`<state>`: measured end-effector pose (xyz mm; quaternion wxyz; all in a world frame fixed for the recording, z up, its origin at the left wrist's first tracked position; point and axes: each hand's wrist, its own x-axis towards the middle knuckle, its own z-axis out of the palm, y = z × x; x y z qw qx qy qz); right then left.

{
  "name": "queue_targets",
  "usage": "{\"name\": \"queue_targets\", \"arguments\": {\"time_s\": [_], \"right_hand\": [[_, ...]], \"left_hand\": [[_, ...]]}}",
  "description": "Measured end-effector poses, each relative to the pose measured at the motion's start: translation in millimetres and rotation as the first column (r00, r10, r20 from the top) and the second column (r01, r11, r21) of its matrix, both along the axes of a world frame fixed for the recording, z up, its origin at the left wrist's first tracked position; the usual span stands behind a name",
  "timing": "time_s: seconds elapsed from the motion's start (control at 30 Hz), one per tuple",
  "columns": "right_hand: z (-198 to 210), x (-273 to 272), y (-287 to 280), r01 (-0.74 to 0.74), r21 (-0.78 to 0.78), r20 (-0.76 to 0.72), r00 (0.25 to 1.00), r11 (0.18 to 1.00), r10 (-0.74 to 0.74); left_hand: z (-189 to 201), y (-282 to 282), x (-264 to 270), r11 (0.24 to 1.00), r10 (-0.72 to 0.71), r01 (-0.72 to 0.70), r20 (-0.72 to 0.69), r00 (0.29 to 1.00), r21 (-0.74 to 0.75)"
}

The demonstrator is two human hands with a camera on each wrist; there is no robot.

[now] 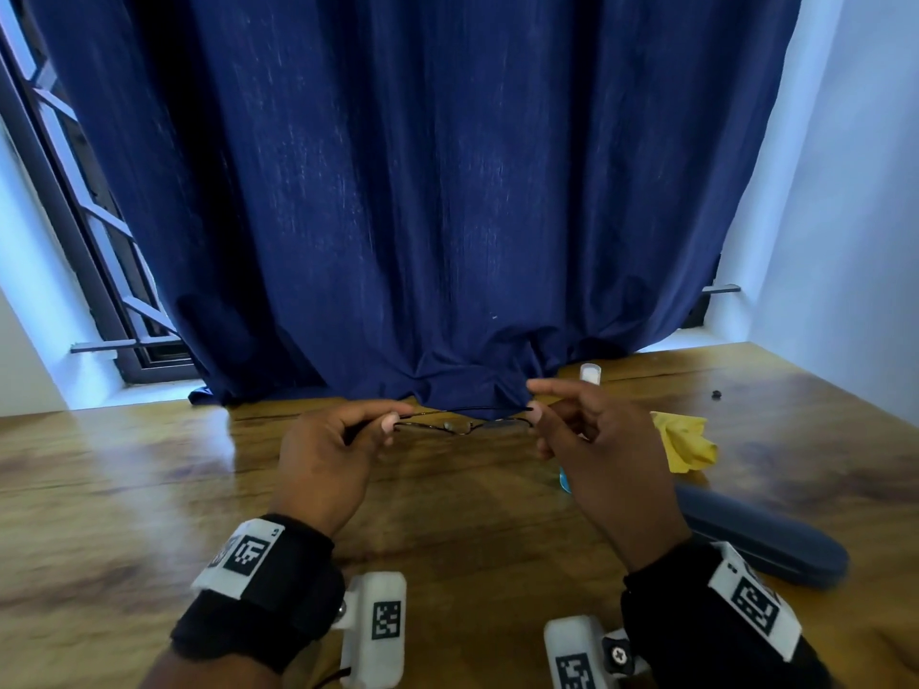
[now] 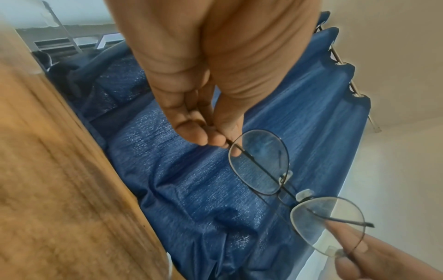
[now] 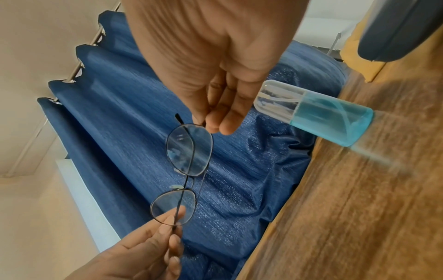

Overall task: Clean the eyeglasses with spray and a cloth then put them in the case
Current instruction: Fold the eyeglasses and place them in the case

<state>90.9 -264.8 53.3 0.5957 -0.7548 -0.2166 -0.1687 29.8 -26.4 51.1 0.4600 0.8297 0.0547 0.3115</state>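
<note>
Thin dark wire-rimmed eyeglasses (image 1: 462,426) hang level above the wooden table, held at both ends. My left hand (image 1: 393,421) pinches one end of the frame between thumb and fingers; the left wrist view shows that pinch beside a lens (image 2: 258,163). My right hand (image 1: 534,412) pinches the other end, its fingertips (image 3: 213,127) at the rim of the eyeglasses (image 3: 189,151). The temple arms lie folded across the lenses. A spray bottle (image 3: 323,113) with blue liquid and a clear cap stands behind my right hand. The yellow cloth (image 1: 686,440) and dark blue case (image 1: 761,539) lie to the right.
A dark blue curtain (image 1: 422,191) hangs behind the table, and its hem bunches on the far edge of the table (image 1: 149,489). A small black item (image 1: 716,393) lies at the far right. A window frame stands at the left, and a white wall at the right.
</note>
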Motion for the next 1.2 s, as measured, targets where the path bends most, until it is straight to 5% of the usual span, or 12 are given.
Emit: {"name": "queue_targets", "arguments": {"time_s": [0.13, 0.27, 0.37, 0.47, 0.63, 0.9, 1.2], "right_hand": [[-1, -2, 0, -0.117, -0.039, -0.185, 0.977, 0.992, 0.108], [0, -3, 0, -0.239, 0.312, -0.47, 0.802, 0.919, 0.368], [0, -2, -2, -0.324, 0.435, -0.503, 0.686, 0.84, 0.525], [-4, -2, -1, -0.347, 0.385, -0.504, 0.697, 0.855, 0.51], [-14, 1, 3, -0.25, 0.187, -0.539, 0.783, 0.95, 0.312], [-24, 6, 7, -0.249, -0.054, -0.72, 0.68, 0.967, 0.135], [-25, 1, 7, -0.213, -0.082, -0.702, 0.706, 0.973, 0.095]], "left_hand": [[-3, 9, 2, 0.974, -0.04, 0.03, -0.038, 0.998, -0.227], [-4, 18, 3, 0.882, -0.126, 0.066, -0.098, 0.987, -0.466], [-4, 23, 3, 0.802, -0.161, -0.033, -0.269, 0.95, -0.596], [-4, 23, 2, 0.718, -0.177, -0.159, -0.398, 0.9, -0.677], [-10, 19, 4, 0.736, -0.175, -0.227, -0.503, 0.846, -0.637], [-26, 20, 9, 0.907, -0.064, -0.211, -0.614, 0.787, -0.365], [-34, 24, 8, 0.895, -0.045, -0.24, -0.613, 0.789, -0.376]]}}
